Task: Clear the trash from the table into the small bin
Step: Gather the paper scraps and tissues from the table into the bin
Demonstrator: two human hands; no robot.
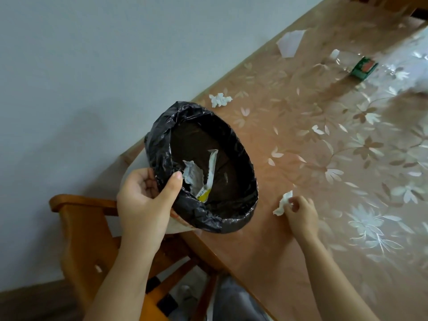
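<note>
A long tabletop covered in a glossy tan cloth with pale flower patterns runs from the lower middle to the upper right, its far edge beside a plain grey-white wall. Below its near-left corner stands a wooden chair.

At that corner a small bin, lined with a crinkled black bag, is tipped so its round mouth faces the viewer. The left hand holds it by the near rim, thumb inside over the liner and fingers curled behind: its grip is clamped on the bin. Inside lie a crumpled white paper and a narrow white wrapper with a yellow end.

Just right of the bin, the right hand rests on the cloth with its fingertips pinched together on a crumpled white tissue, which touches the tabletop.

Farther along, well apart from the hands, more rubbish lies on the cloth: a flat white sheet of paper near the wall edge, a clear plastic bottle with a green label lying on its side, and another small crumpled tissue just behind the bin.
</note>
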